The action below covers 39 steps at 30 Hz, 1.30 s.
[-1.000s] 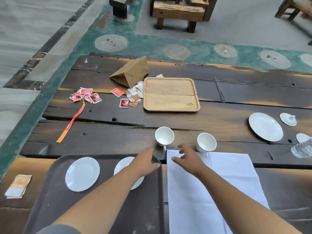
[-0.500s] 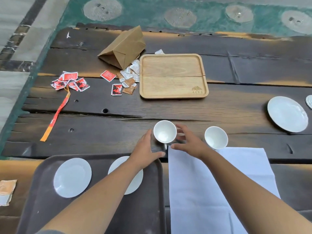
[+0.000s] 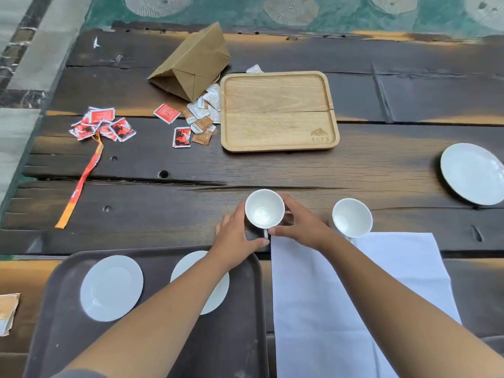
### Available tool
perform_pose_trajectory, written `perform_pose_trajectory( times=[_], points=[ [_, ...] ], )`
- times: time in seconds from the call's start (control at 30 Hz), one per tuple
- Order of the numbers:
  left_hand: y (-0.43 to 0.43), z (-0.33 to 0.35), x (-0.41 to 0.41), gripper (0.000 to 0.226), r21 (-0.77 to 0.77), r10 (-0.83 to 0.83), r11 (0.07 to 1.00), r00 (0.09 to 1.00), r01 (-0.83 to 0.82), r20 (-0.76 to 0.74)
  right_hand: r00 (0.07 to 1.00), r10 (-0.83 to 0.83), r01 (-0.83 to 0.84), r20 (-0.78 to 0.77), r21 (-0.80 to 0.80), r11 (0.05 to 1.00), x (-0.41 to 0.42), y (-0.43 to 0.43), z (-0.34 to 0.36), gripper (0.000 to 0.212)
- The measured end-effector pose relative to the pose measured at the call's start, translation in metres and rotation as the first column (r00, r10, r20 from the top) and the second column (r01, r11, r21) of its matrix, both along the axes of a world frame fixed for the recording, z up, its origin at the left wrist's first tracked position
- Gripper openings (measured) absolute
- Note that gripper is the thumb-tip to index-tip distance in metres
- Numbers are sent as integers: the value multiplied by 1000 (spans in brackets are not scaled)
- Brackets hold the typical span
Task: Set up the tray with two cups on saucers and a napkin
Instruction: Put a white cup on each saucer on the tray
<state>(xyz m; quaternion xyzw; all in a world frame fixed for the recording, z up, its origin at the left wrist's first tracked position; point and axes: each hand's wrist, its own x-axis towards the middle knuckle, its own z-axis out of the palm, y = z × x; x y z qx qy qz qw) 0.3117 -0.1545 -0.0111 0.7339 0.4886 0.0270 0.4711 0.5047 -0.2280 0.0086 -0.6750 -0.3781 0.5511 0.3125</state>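
A dark brown tray [image 3: 152,253] lies at the near left and carries two white saucers: one [image 3: 111,287] in full view, the other [image 3: 188,266] partly under my left forearm. Just beyond the tray's far right corner, a white cup [image 3: 264,211] stands upright on the table. My left hand [image 3: 234,236] cups its left side and my right hand [image 3: 302,225] wraps its right side, the thumbs meeting at the handle. A second white cup [image 3: 351,218] stands to the right, at the far edge of the white napkin [image 3: 313,309] spread beside the tray.
Further back lie a wooden tray [image 3: 278,110], a tipped brown paper bag [image 3: 193,64], scattered red and brown sachets [image 3: 103,125] and an orange strip [image 3: 81,181]. A white plate [image 3: 471,173] sits at the right edge. Folded paper [image 3: 8,312] rests at the near left.
Both hands reached forward from above the tray and napkin and closed in on the left cup from either side. The view tilted down and moved nearer.
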Motion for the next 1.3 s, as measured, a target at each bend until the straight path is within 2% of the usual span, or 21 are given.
perform_pose_trajectory(
  times=[0.37,0.6,0.9,1.3],
  points=[
    [-3,4,3,87,-37,40,999,999,-39,26,999,-49,49,-11,15,999,-4,-3,-1,78],
    [-8,19,-5,90,-165,64,985,989,-41,137,999,-47,47,6,39,998,-11,-9,15,76],
    [-30,59,-38,87,-253,71,967,972,-12,225,998,-35,30,47,95,995,-38,-34,57,59],
    [-88,117,-84,77,-179,52,984,941,9,334,998,-70,67,5,197,978,-92,-92,113,56]
  ],
)
